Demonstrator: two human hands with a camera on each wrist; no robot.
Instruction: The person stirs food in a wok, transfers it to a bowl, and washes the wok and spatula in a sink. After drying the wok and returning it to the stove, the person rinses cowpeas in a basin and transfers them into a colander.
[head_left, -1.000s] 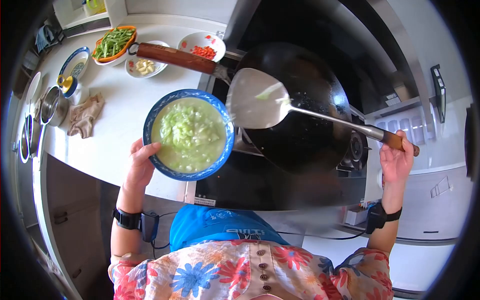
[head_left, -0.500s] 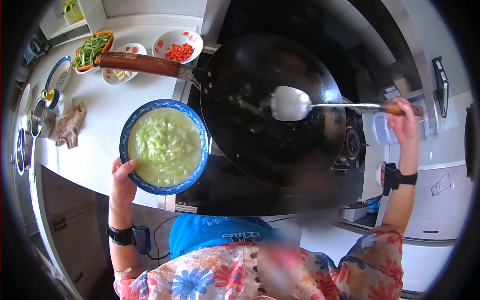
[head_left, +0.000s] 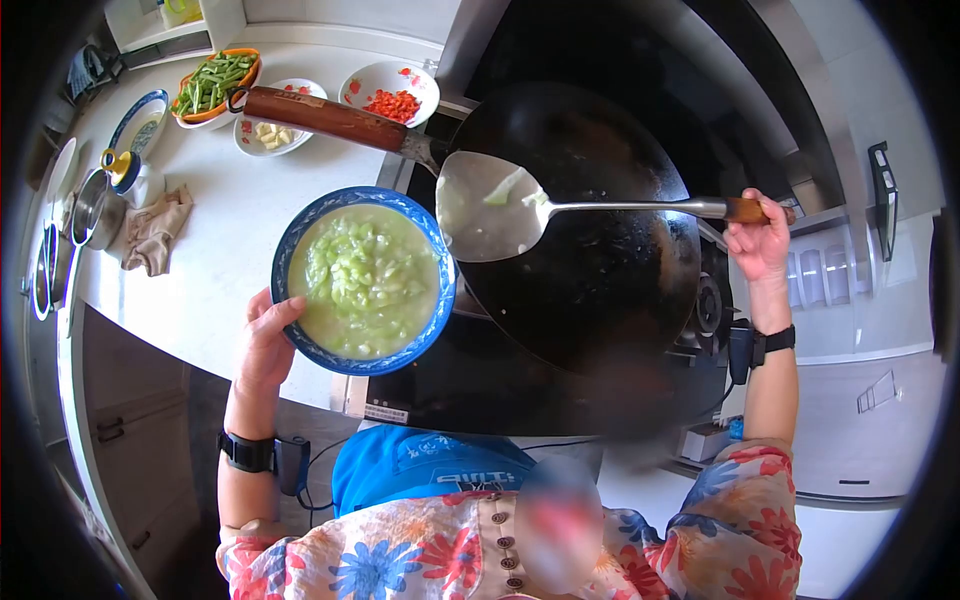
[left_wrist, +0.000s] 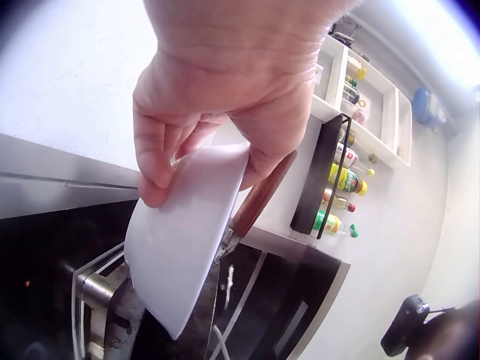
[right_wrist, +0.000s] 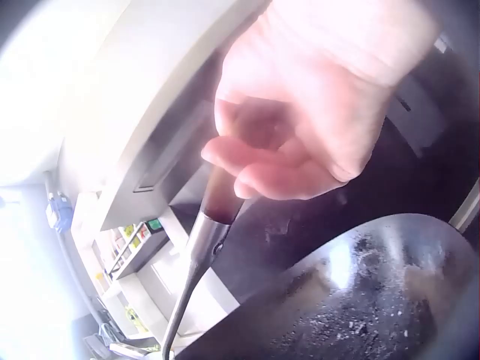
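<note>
My left hand (head_left: 266,340) grips the near left rim of a blue-rimmed bowl (head_left: 287,242), thumb over the edge and fingers under its white outside (left_wrist: 184,217). Pale green chopped vegetable in cloudy liquid (head_left: 365,280) fills the bowl. In my right hand (head_left: 762,245) is the wooden handle of a wok spatula (head_left: 490,215); its fingers curl round the handle in the right wrist view. The spatula's broad metal blade overlaps the bowl's right rim and the wok's left side in the head view, with a pale green piece stuck on it. Behind lies the dark wok (head_left: 600,290), with small wet residue inside.
The wok's wooden handle (head_left: 320,115) juts left over the counter (head_left: 220,240). Along the back stand a bowl of chopped red pepper (head_left: 392,105), a dish of garlic-like pieces (head_left: 270,135) and an orange basket of green beans (head_left: 215,85). A beige cloth (head_left: 155,230) lies at left.
The spatula went from the bowl's edge into the wok, then back left to the bowl's rim, raised. Bowl and left hand stay close to the wok's left side.
</note>
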